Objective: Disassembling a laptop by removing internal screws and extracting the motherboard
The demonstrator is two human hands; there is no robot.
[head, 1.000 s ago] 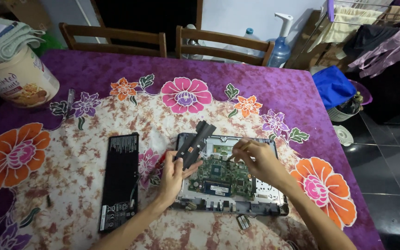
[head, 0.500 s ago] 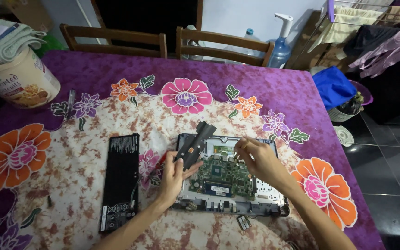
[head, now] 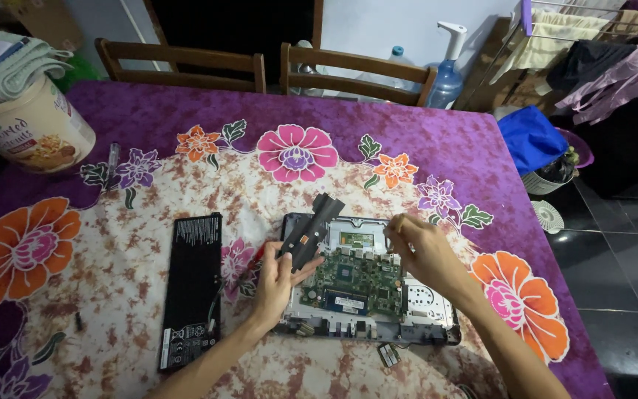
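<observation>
Floral purple tablecloth with an opened laptop base at centre, green circuit board exposed. Left hand grips a black flat part tilted over the base; right hand pinches fingertips together at the board's upper edge. Black battery pack lies left.

1 round cream tub with a printed food label is seen at the far-left table edge. 1 flat black rectangular battery pack is laid left of the opened laptop; white label markings are carried at its near end.
</observation>
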